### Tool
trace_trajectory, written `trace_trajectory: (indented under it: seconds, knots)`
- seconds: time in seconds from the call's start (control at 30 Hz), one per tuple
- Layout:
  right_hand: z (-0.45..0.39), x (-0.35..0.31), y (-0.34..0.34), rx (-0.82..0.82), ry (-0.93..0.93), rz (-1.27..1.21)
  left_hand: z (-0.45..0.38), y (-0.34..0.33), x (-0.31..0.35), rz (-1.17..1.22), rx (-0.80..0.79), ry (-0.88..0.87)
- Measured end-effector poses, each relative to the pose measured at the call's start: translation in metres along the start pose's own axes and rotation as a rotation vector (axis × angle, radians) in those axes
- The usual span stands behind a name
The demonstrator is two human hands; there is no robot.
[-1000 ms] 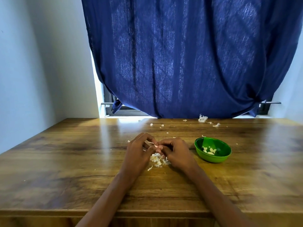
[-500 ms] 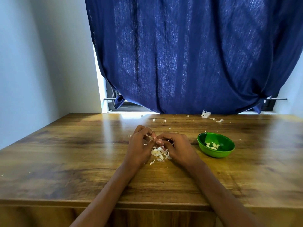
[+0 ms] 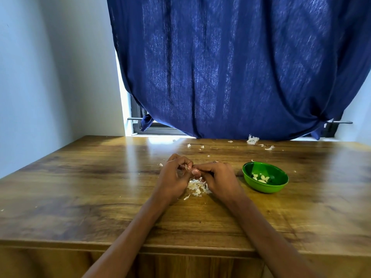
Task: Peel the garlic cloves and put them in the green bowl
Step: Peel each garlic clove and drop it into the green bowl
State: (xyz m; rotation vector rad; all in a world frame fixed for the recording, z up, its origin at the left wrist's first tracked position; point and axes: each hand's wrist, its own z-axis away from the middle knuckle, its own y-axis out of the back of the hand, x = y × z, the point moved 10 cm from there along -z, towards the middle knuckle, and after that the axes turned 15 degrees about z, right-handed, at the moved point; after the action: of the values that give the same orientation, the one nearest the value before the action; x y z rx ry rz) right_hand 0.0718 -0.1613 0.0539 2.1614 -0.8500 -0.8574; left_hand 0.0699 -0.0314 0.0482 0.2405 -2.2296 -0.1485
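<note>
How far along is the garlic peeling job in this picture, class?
Done: a few peeled cloves lie in the round green bowl, and a pile of papery white skins sits on the wooden table. In hand: the left hand and right hand pinch something small between them, mostly hidden. Unpeeled cloves left: cannot tell.

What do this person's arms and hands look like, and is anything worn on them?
Both forearms are bare all the way to the bottom edge of the picture: no sleeves, watch or bracelet show. The left hand has no glove. The right hand is also ungloved; a small dark spot on one finger might be a ring, but it is too small to tell.
</note>
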Motion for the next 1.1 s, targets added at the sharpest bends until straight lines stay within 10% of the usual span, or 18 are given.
trace_trajectory:
  seconds: [1.1]
  knots:
    - [0.004, 0.006, 0.008, 0.13, -0.18, -0.086, 0.007, 0.026, 0.015, 0.012, 0.235, -0.042]
